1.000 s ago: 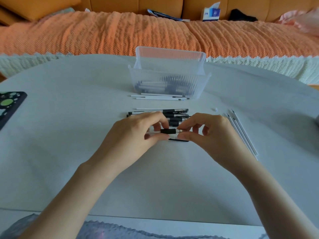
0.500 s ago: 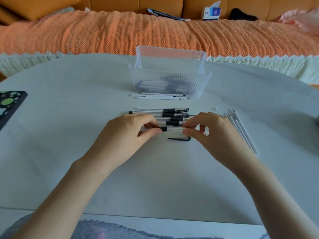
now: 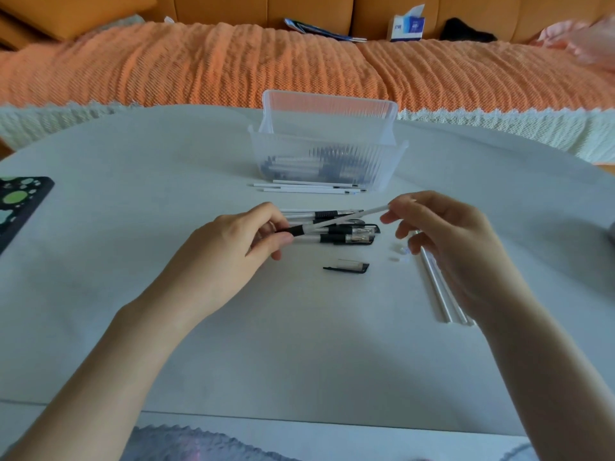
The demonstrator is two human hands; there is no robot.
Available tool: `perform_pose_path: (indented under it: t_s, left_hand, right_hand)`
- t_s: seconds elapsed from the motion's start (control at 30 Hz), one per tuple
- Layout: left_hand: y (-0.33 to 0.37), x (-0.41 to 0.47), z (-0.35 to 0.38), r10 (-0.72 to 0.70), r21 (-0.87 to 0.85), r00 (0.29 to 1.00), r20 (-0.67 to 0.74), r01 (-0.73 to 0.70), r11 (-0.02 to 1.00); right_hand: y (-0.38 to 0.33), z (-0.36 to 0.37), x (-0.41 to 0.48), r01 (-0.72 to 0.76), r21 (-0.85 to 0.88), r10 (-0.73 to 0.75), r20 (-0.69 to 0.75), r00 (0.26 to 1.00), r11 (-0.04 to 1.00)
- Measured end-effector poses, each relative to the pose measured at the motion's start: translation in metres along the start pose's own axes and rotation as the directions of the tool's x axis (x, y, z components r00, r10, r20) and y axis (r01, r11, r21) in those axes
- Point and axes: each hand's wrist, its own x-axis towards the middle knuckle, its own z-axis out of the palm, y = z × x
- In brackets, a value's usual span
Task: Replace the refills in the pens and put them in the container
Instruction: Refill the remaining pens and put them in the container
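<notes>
The left hand (image 3: 229,251) pinches a pen barrel (image 3: 301,230) by its black grip between thumb and fingers, holding it just above the grey surface (image 3: 166,194). A thin white refill (image 3: 362,213) slants up and to the right from the barrel, and the right hand (image 3: 446,241) pinches its far end between thumb and forefinger, the other fingers loosely curled. Beneath the refill lies a small heap of black-grip pens (image 3: 352,236), with a loose pen cap (image 3: 349,266) just in front of them. Farther back stands a clear ribbed container (image 3: 382,168) with pens inside; several white refills (image 3: 306,188) lie along its front. More white refills (image 3: 439,294) lie partly under the right hand.
</notes>
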Motion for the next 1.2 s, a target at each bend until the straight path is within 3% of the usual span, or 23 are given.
perform_pose_path:
  t_s: [0.13,0.23,0.4,0.77,0.97,1.07,1.2]
  left_hand:
    - [-0.003,0.0,0.002,-0.026,0.055,1.0,0.002,0.026,0.998]
    - [-0.005,0.001,0.0,-0.048,0.053,0.996,-0.082,0.052,0.997]
    - [0.012,0.002,0.004,-0.033,-0.187,0.976,-0.216,-0.008,0.982]
    - [0.014,0.0,0.012,0.003,-0.176,0.995,-0.101,-0.021,0.984]
    - [0.002,0.001,0.004,-0.035,-0.116,0.995,-0.092,0.025,0.993]
    - [0.002,0.0,0.002,-0.014,-0.089,0.984,-0.175,-0.002,0.996]
    - [0.008,-0.001,0.007,0.016,-0.056,0.975,-0.221,-0.029,0.998]
  right_hand:
    - [0.0,-0.002,0.002,-0.026,0.114,0.04,-0.118,0.992,0.993]
    - [-0.001,-0.005,0.003,-0.015,0.106,0.034,-0.185,0.982,0.994]
    - [-0.001,0.001,0.0,-0.064,0.046,0.066,-0.063,0.996,0.997]
    - [0.003,0.008,-0.003,-0.077,-0.046,0.08,0.05,0.996,0.996]
    - [0.005,-0.001,0.0,-0.055,-0.025,0.055,-0.021,0.998,0.998]
    - [0.007,-0.004,-0.001,0.004,-0.215,-0.002,0.009,1.0,0.977]
    - [0.021,0.014,-0.007,0.111,-0.613,-0.07,0.09,0.993,0.783]
